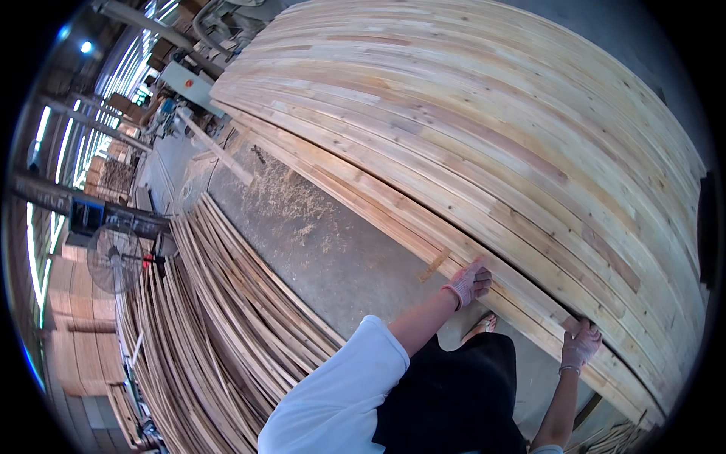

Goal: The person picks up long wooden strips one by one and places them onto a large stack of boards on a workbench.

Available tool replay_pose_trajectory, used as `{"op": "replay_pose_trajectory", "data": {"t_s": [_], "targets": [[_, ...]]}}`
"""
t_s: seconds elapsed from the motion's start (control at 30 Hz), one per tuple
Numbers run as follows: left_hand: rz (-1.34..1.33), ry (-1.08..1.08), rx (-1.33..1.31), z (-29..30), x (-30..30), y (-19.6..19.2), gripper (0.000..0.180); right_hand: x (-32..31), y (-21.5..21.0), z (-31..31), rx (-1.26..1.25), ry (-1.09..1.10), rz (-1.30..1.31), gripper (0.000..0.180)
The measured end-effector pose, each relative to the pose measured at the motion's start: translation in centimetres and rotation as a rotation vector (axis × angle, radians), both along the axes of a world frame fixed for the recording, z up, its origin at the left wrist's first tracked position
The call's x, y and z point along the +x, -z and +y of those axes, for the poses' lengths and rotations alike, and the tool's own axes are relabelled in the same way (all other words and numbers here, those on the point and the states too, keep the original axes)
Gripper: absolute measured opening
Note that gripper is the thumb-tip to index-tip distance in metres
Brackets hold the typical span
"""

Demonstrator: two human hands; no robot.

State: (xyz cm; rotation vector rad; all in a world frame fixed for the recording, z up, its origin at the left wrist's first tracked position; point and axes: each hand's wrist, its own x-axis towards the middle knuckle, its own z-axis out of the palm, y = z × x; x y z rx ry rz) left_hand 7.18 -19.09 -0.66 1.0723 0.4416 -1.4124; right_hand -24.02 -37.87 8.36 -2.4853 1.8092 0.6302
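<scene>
Both my hands wear light knitted gloves and rest on long pale wooden strips [522, 293] along the near edge of a wide spread of boards [469, 129]. My left hand [472, 281] is closed, its fingers curled over the outer strips. Further right, my right hand [581, 347] is closed on the same row of strips, with its fingertips at the dark gap that parts this row from the wide spread. The undersides of the strips and parts of my fingers are hidden. A short wood piece [435, 265] lies crosswise just left of my left hand.
Many thin wooden strips [227, 303] lie piled at the left, beside a standing fan [113, 259] and stacked wood blocks [83, 359]. Sawdust [295, 204] covers part of the concrete floor. A pale control box [189, 85] stands at the far left end of the boards.
</scene>
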Motion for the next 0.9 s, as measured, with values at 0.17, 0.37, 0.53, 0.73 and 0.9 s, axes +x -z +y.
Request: {"op": "replay_pose_trajectory", "data": {"t_s": [0.17,0.37,0.53,0.73,0.9], "targets": [[0.225,-0.535,-0.118,2.3,1.1,-1.5,0.087,-1.6,0.8,3.2,-0.052,-0.221,-0.057,0.06],[0.332,-0.732,-0.428,11.2,3.7,-0.9,0.081,-3.4,1.0,9.0,0.423,-0.386,-0.165,0.036],[0.148,-0.711,-0.082,17.8,3.2,-0.4,0.071,-4.8,-0.4,13.4,0.692,-0.118,-0.251,0.04],[0.08,-0.647,-0.023,24.0,4.8,-1.6,0.067,-14.4,0.2,14.9,0.696,-0.355,0.14,0.044],[0.057,-0.665,-0.038,28.2,6.4,-3.0,0.062,-19.6,6.3,20.5,0.604,-0.229,0.142,0.051]]}}
